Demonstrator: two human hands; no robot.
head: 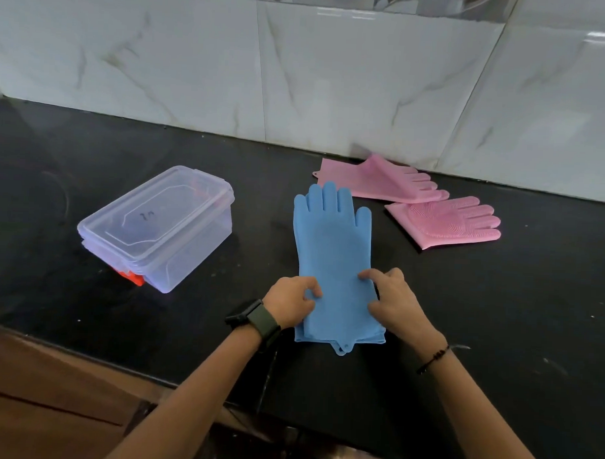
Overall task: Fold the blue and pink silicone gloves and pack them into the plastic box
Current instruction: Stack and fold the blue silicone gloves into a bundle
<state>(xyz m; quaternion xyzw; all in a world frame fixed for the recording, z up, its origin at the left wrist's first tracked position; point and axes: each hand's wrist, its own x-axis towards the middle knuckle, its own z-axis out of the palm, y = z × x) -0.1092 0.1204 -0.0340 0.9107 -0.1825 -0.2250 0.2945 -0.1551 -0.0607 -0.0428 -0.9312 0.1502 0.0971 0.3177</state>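
Left grip and right grip both pinch the side edges of the blue gloves near the cuff end, thumbs and fingers clamped on the silicone from either side. Blue gloves lie stacked flat on the black tabletop, fingers pointing away from the person, cuff end nearest the body with a small hanging tab sticking out between the grips. A second blue layer shows under the top one at the cuff. Left wrist wears a dark watch, right wrist a thin bead bracelet.

Beyond the right grip, further away and to the right: two pink gloves, the nearer pink glove flat with bristle side up, the farther pink glove by the wall with one part curled up.

Left of the left grip, well apart: clear plastic box, lid on, red-orange clip at the near end. Marble wall tiles behind.
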